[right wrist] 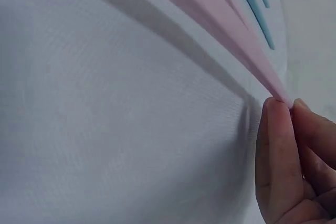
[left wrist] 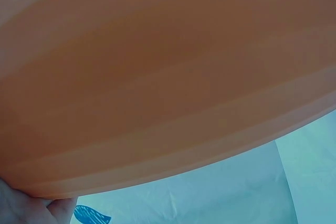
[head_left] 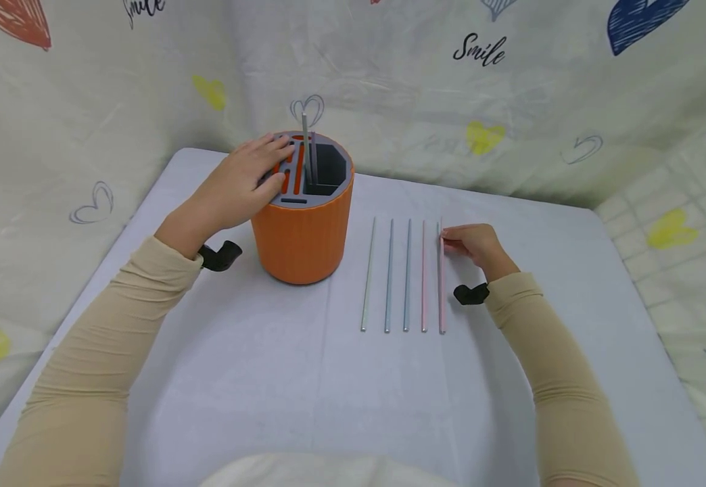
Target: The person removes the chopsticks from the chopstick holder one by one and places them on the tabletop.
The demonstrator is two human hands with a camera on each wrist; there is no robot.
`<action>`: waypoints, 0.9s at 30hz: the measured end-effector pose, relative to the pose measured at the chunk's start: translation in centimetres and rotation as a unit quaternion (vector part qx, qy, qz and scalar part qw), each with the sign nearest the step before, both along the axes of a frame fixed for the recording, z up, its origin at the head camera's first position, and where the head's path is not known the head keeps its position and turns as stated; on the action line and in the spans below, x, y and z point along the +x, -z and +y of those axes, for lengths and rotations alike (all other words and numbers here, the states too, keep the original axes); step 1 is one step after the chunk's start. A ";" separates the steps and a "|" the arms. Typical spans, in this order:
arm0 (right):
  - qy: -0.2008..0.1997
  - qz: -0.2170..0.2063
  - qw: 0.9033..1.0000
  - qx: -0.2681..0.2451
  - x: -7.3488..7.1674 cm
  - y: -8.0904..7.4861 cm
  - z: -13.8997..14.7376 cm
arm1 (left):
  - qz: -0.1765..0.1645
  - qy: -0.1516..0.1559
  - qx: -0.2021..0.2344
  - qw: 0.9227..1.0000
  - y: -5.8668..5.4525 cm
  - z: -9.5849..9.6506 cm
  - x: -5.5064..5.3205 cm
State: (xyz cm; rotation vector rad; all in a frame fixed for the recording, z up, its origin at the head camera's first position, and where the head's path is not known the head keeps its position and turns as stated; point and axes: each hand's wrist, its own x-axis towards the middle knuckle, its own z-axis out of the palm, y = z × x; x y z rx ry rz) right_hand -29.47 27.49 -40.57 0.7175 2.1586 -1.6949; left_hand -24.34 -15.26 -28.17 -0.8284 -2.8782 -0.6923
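Observation:
My right hand [head_left: 475,245] pinches the thin end of a pink chopstick [head_left: 441,291] between thumb and fingers; the right wrist view shows the same pinch on the chopstick [right wrist: 231,35]. To its left, roughly parallel on the table, lie another pink chopstick [head_left: 424,284], two blue chopsticks [head_left: 407,284] and a pale green one [head_left: 368,284]. Across the grey slotted top of an orange utensil holder [head_left: 304,247] rests my left hand [head_left: 246,179], fingers extended. A pale green chopstick [head_left: 306,142] and a purplish one [head_left: 314,159] stand in the holder. Its orange wall [left wrist: 168,77] fills most of the left wrist view.
A white cloth covers the table [head_left: 304,385]. Behind and beside it hangs a pale curtain [head_left: 377,88] printed with hearts and lettering. The holder stands near the back edge, left of the chopsticks.

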 end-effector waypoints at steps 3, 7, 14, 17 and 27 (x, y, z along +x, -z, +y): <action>-0.027 0.024 0.998 0.053 -0.1 0.6 -0.2 | -0.004 -0.003 -0.001 1.000 0.0 -0.1 0.0; -0.054 0.067 0.990 0.112 -0.2 0.2 -0.9 | -0.001 -0.002 0.000 1.000 0.1 -0.1 0.0; -0.046 0.195 0.978 0.050 0.3 -5.1 -4.9 | 0.003 0.001 0.002 1.000 0.1 0.0 0.0; -0.065 0.240 0.969 -0.010 1.5 -8.3 -7.8 | 0.005 0.000 -0.003 1.000 0.0 -0.1 0.0; -0.160 0.337 0.926 -0.052 4.2 -13.7 -15.0 | 0.010 0.003 -0.004 1.000 0.0 0.0 -0.1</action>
